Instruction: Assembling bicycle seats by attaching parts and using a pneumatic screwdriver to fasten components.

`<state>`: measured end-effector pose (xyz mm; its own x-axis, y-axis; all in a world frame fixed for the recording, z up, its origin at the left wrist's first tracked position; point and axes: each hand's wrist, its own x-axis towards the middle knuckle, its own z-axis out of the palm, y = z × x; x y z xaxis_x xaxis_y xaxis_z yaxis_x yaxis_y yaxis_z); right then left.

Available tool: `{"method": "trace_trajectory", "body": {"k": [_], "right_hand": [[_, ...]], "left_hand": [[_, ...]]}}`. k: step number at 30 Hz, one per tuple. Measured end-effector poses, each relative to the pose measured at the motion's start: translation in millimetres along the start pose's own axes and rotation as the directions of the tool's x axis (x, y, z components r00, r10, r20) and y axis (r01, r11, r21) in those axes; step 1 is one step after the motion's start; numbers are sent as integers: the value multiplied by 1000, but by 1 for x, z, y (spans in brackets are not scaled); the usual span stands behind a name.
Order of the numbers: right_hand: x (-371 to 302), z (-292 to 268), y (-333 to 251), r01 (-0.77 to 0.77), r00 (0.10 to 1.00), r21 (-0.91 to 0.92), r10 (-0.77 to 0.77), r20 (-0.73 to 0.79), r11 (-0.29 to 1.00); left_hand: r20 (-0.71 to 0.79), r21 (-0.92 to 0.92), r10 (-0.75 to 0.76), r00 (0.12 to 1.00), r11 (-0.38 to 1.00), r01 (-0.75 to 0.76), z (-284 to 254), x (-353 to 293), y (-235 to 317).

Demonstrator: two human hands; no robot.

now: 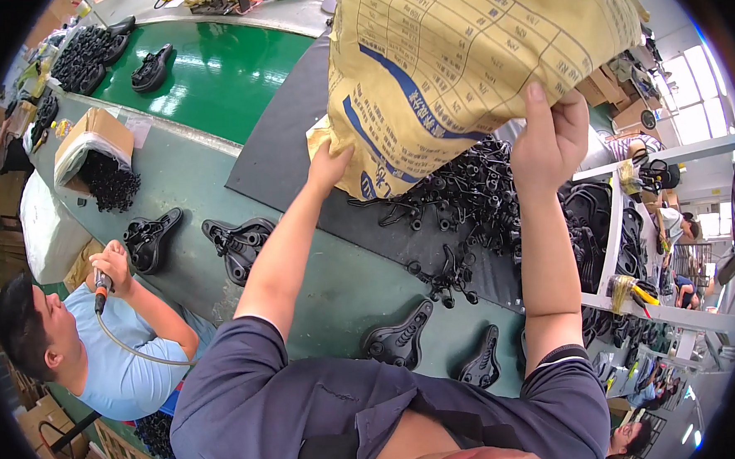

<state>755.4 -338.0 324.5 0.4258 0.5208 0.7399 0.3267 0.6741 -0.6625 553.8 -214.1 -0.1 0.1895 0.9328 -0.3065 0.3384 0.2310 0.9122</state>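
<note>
Left hand (328, 167): raised to the lower left corner of a large yellow paper sack (467, 58) with blue print; the fingers are closed on that corner, though most of them are hidden behind the paper. Right hand (550, 133): raised to the sack's lower right edge, fingers (536, 108) wrapped over the paper and clamped on it. The sack is held up in the air, tilted, mouth downward over the desk.

Directly under the sack's mouth lies a heap of small black metal parts (474, 195), resting on a dark mat (284, 146) that covers part of the grey-green desk (346, 289). A few loose parts (447, 279) sit at the mat's near edge. On the bare desk nearer the person lie black saddle shells (400, 337), two close to the body and two more (237, 245) further left, well apart from the heap.

Beyond the mat a glossy green belt (227, 79) runs across, carrying more black shells at its far left. An open cardboard box (90, 144) with black parts spilling out stands at the desk's left end.

A second person in a light blue shirt (117, 367) sits at lower left, one hand (110, 268) around a tool with a hose. White racks (626, 241) holding black parts stand at the right, just beside the heap. The desk between the saddle shells is bare; the right edge is crowded by the racks
</note>
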Motion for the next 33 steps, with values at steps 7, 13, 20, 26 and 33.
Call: {"method": "trace_trajectory", "body": {"k": [7,13,20,26,33], "right_hand": [[-24,7,-76,-164,974,-164,187,132,973],[3,-15,-78,-198,956,-433,271,114,879],[43,7,-161,85,995,-480,-53,79,873],[66,-7,-191,-104,994,-521,97,-41,847],[71,70,-102,-175,951,-278,235,199,945]], "left_hand": [[392,-652,-598,699,355,669,31,-85,-63],[713,-699,-185,676,-110,707,45,-95,16],[480,-873,152,864,-14,488,39,-16,54],[469,-879,-232,852,-32,475,40,-16,6],[229,-893,-486,843,240,381,41,-76,-28]]}}
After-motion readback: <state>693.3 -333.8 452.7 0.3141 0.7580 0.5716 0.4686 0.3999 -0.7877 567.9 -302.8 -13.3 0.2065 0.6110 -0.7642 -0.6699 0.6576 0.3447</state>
